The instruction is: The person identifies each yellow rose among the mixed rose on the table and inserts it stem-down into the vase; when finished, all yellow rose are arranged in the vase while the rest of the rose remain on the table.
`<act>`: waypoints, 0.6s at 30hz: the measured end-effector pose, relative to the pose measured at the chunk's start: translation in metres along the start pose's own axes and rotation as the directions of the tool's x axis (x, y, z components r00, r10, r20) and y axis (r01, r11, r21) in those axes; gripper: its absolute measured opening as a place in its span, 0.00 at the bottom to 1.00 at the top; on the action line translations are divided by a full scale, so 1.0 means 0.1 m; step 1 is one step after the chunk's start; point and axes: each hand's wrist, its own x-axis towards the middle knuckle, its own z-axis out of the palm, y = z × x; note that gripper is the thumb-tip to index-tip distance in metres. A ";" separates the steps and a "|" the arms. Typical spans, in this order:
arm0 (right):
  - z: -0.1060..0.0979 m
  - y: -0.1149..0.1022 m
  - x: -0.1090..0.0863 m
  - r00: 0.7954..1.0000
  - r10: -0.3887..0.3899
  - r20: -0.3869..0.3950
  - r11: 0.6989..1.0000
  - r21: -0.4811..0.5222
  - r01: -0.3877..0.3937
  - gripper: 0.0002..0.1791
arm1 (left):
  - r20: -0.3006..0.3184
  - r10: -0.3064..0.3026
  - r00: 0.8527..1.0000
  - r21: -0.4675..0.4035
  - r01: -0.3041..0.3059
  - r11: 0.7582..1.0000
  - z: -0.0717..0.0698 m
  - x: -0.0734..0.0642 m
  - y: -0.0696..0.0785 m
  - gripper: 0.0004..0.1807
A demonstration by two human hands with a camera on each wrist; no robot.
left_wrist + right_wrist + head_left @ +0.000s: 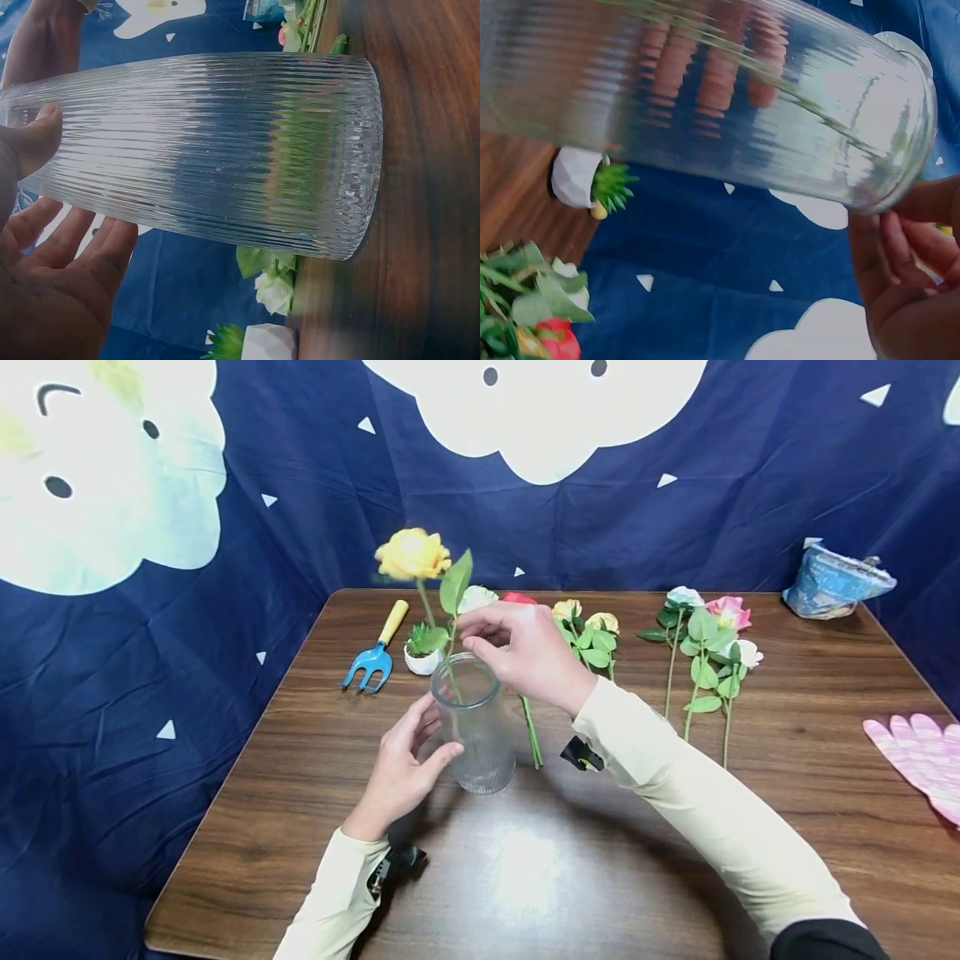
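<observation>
- A yellow artificial rose with a broad, ruffled bloom (413, 555) has a slim green stem (427, 602) and smooth green leaves (456, 581); the bloom is slightly blurred in the head view.
- The rose is at the mouth of a clear, ribbed glass vase (483, 752), bloom above the rim and lower stem inside.
- Its long axis is tilted: the bloom points up and toward the person's left, while the stem slants down to the right into the glass.
- The right hand (532, 647) pinches the stem just above the rim, thumb and fingers together.
- The left hand (408, 764) is wrapped around the vase's side, thumb on the near face, fingers behind.
- The vase stands roughly upright on a brown wood-grain table (300, 827), mouth upward; the rose's stem runs diagonally within it.
- Behind it, a small white faceted pot (422, 662) holds a spiky green plant (422, 637).
</observation>
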 end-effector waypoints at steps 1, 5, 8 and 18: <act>-0.02 0.01 -0.02 1.000 -0.012 -0.011 1.000 -0.026 0.012 0.09 | -0.001 -0.003 1.000 0.006 0.003 1.000 0.00 0.00 0.00 0.39; -0.20 0.08 -0.17 0.996 -0.022 -0.089 0.993 -0.113 0.012 0.09 | -0.006 -0.009 1.000 0.020 0.009 1.000 0.00 0.01 0.00 0.37; -0.40 0.17 -0.33 0.979 0.039 -0.201 0.995 -0.078 -0.055 0.09 | -0.007 0.001 1.000 0.026 0.000 1.000 0.00 0.02 0.00 0.38; -0.98 0.53 -0.78 0.902 0.258 -0.346 0.964 0.151 -0.218 0.08 | -0.005 -0.035 0.999 0.000 0.035 0.999 0.01 0.01 0.02 0.40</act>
